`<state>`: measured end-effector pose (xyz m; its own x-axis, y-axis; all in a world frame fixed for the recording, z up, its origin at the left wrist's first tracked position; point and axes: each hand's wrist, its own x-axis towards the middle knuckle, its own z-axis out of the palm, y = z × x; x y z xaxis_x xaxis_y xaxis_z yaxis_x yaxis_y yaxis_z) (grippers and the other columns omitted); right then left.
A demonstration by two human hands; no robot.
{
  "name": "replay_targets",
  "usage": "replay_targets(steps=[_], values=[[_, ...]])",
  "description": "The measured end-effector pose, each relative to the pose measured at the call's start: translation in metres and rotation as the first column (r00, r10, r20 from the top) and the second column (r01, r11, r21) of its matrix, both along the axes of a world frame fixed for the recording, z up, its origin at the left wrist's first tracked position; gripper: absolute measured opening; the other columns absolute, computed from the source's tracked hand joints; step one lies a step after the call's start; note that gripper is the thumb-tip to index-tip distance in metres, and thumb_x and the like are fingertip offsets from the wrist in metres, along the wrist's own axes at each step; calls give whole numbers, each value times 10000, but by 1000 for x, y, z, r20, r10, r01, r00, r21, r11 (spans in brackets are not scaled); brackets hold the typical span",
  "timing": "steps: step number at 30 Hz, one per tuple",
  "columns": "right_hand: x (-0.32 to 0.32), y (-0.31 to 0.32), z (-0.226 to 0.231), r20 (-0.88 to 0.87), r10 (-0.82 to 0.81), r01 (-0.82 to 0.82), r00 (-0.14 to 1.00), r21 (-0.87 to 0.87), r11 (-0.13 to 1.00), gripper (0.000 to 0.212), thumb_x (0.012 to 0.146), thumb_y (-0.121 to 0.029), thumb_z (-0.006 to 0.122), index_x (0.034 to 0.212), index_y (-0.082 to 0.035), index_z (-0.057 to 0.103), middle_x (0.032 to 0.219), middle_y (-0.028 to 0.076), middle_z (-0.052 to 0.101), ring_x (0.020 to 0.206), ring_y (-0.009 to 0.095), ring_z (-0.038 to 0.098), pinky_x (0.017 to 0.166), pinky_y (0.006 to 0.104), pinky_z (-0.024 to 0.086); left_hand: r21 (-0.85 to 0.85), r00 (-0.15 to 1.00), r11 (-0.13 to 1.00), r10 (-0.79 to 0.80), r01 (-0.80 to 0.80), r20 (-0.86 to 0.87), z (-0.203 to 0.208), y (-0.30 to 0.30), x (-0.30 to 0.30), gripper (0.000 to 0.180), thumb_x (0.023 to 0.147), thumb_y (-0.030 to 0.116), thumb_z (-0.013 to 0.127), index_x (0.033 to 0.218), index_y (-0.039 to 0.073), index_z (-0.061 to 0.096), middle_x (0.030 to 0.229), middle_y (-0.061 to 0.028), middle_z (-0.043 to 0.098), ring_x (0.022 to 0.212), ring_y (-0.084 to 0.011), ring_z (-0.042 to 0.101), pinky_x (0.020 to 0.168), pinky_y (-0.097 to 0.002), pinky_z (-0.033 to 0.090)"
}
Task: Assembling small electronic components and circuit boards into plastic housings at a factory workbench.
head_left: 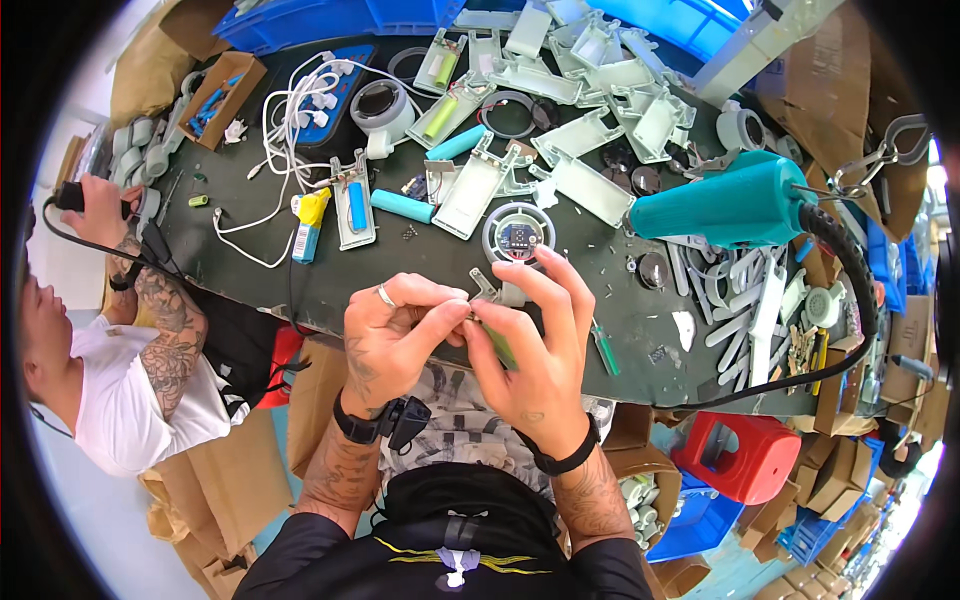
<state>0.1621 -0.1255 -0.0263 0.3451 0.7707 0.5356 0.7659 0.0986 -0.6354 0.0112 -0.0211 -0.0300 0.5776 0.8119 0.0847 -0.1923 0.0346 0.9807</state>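
My left hand [395,325] and my right hand [535,350] meet in front of my body, just over the table's near edge. The right hand's fingers close around a green battery cell [499,346], partly hidden behind them. Thumb and finger of the left hand pinch at the cell's upper end; what exactly they grip there is too small to make out. Just beyond the fingertips lies a round white housing [517,232] with a blue circuit board inside. A green-handled screwdriver [605,348] rests right of my right hand.
Pale casings [585,185] pile up across the back. A teal hanging power tool [715,205] with a black cable reaches in from the right. White cables [295,115], a yellow-and-blue bottle [308,225] and blue cells [402,206] lie left. A co-worker [130,380] sits at left.
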Motion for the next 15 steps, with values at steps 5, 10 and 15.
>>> replay_targets(steps=[5, 10, 15], values=[[-2, 0, 3, -10, 6, -6, 1000, -8, 1000, 288, 827, -108, 859, 1096, -116, 757, 1382, 96, 656, 1401, 424, 521, 1100, 526, 455, 43, 1000, 999, -7, 8, -27, 2, -1, -2, 103, 1004, -83, 711, 1106, -80, 709, 958, -130, 760, 804, -154, 740, 697, -285, 620], [-1, 1, 2, 5, 10, -10, 1000, -11, 1000, 325, 823, -114, 861, 1131, -114, 756, 1391, 103, 647, 1398, 427, 521, 1107, 530, 453, -8, 1000, 1000, 1, -1, -15, -1, 0, -1, 95, 1018, -58, 707, 1112, -64, 698, 937, -116, 760, 787, -142, 729, 693, -279, 614], [9, -6, 14, -40, 29, -27, 999, 38, 999, 518, 815, -176, 891, 1298, -98, 723, 1388, 113, 638, 1386, 432, 526, 1118, 541, 444, 11, 997, 997, 75, -75, 9, 2, -6, 8, 33, 1041, 14, 711, 1044, -12, 691, 871, -79, 741, 707, -107, 681, 625, -247, 567]])
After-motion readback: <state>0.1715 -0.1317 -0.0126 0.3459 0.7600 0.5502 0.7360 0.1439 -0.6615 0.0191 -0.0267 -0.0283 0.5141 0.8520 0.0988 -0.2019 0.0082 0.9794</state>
